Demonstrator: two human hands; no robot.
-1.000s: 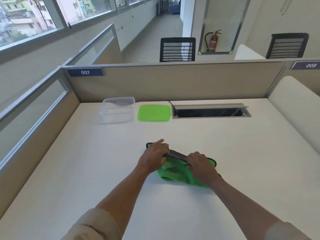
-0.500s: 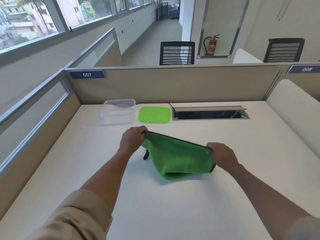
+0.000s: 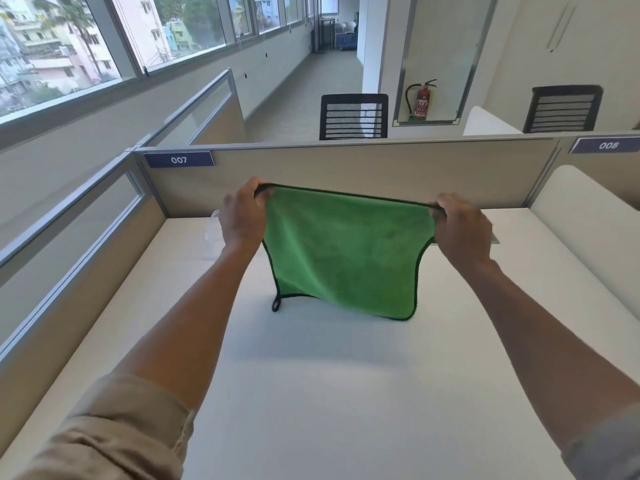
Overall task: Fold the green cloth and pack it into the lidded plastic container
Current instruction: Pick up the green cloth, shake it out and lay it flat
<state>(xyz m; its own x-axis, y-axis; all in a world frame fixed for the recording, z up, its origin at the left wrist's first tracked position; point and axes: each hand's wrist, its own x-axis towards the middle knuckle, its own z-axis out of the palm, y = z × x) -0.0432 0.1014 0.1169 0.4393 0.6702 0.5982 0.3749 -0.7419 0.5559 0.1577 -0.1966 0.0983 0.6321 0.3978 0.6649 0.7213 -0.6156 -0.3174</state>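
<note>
plush matt green cloth (image 3: 343,251); smooth matt desk (image 3: 346,393)

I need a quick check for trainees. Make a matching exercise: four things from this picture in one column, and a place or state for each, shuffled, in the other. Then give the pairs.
Things
1. green cloth
2. left hand
3. fire extinguisher
4. 007 label

Places or states
A. in a wall recess beyond the partition
B. hanging spread out above the desk
C. fixed at the partition's top left corner
D. gripping the cloth's upper left corner

Pairs: 1-B, 2-D, 3-A, 4-C
</note>
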